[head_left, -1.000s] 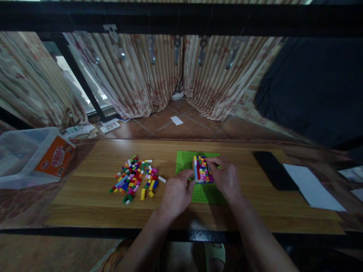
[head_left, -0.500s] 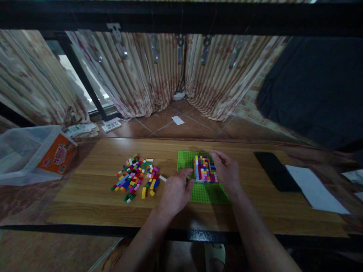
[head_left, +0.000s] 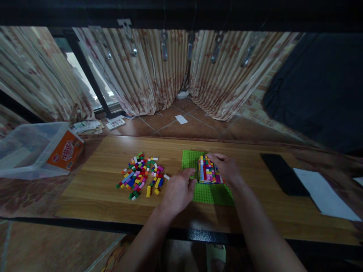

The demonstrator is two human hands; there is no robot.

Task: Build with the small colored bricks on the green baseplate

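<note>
Though boxy, a many-coloured brick build (left hand half-open, empty; right hand curled, hold unclear).

hands at brick block | green baseplate beneath | loose bricks left

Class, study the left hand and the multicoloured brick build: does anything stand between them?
Nothing visible does. From this view, only the green studded baseplate shows between the left hand and the multicoloured brick build. The loose bricks lie beyond the hand's other side.
</note>
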